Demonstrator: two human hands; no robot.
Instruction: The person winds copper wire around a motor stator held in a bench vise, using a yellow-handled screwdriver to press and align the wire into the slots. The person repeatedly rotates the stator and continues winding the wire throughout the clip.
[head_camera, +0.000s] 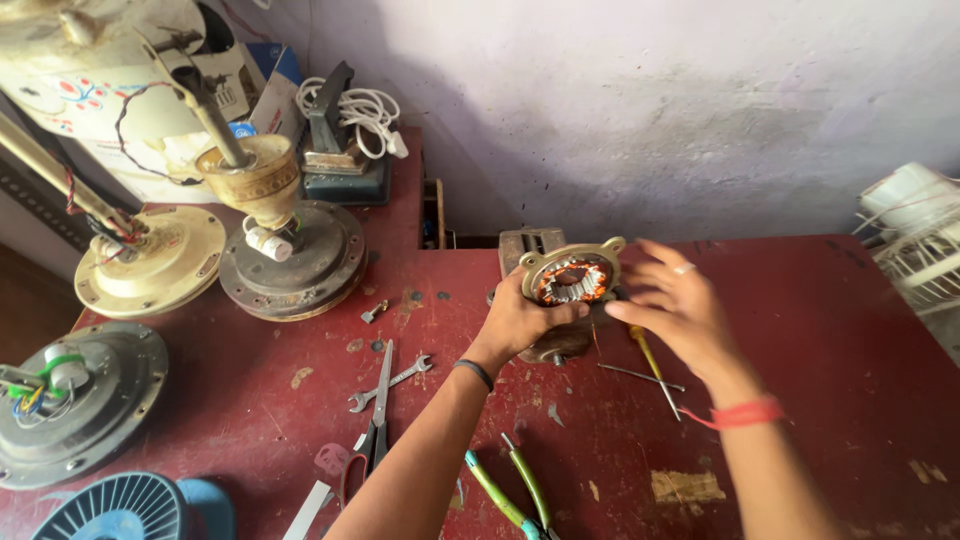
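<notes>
Copper windings are already showing bare in the small motor stator (572, 280) I am gripping in my left hand (520, 320) above the red workbench (800, 400). My right hand (675, 305) is hovering beside it, fingers spread and holding nothing, so with the yellow-handled screwdriver (652, 368) and pliers (515, 492) lying unused, I am judging the work only midway.

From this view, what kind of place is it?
Probably a fan repair workshop: the left hand holds a motor core over a worn red bench, with opened ceiling fan motors and pliers around.
</notes>
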